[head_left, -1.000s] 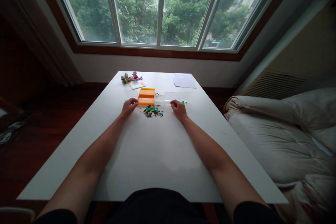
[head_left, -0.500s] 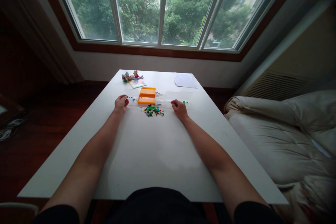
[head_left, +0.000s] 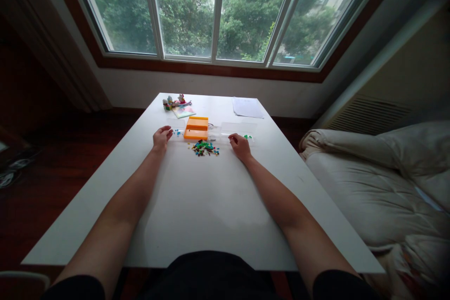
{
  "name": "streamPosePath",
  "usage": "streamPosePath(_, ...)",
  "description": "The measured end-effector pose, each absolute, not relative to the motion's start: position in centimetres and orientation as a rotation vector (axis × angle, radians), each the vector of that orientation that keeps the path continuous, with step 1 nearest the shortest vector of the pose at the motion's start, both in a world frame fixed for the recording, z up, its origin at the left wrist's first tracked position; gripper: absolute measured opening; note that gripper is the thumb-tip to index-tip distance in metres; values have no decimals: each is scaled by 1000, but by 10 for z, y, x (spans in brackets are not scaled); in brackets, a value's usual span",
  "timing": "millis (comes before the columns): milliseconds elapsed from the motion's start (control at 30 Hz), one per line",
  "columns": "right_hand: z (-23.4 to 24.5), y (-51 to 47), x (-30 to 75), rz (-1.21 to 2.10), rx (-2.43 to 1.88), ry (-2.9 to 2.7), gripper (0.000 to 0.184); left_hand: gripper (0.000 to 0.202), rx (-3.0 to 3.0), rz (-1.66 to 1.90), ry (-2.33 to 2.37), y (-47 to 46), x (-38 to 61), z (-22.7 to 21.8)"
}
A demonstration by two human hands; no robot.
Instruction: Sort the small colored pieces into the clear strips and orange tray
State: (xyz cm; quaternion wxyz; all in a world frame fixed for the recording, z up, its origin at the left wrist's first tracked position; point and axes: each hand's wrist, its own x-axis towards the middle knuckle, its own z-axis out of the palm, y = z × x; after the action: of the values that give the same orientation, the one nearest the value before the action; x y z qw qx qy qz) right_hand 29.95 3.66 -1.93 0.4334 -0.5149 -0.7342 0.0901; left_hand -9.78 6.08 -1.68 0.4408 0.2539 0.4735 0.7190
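Note:
A small heap of tiny coloured bricks (head_left: 205, 148) lies on the white table (head_left: 200, 206) in front of an orange box (head_left: 196, 128). My left hand (head_left: 161, 138) rests left of the box, fingers curled, beside a clear tray (head_left: 176, 127) with a few blue bits. What it pinches, if anything, is too small to see. My right hand (head_left: 240, 145) sits right of the heap, fingers curled at the edge of a clear plastic tray (head_left: 239, 129) that holds a few green pieces.
At the table's far left stand small built toy figures (head_left: 174, 101) and a coloured booklet (head_left: 184, 112). A white sheet of paper (head_left: 247, 107) lies far right. A padded white bed (head_left: 379, 183) is on the right; a big window is behind the table.
My left hand has moved left, from the front of the orange box to the clear tray on its left. My right hand has stayed in place.

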Motion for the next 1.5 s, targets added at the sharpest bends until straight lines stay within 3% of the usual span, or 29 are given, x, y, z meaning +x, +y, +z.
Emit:
streamPosePath(233, -17, 32, 294, 221, -1243, -1905, 23, 21, 948, 1728, 1375, 50, -83, -18)
streamPosePath(600, -14, 18, 276, 231, -1112, -2309, 16, 20, 2038, 1211, 1461, 16, -38, -17)
streamPosePath(1067, -8, 14, 269, 323, -1107, -2129, 15, 16, 2307, 1093, 1344, 2, -20, -10)
streamPosePath(1500, 5, -7, 241, 690, -919, -2013, 24, 12, 2432, 1137, 1247, -21, 15, 4)
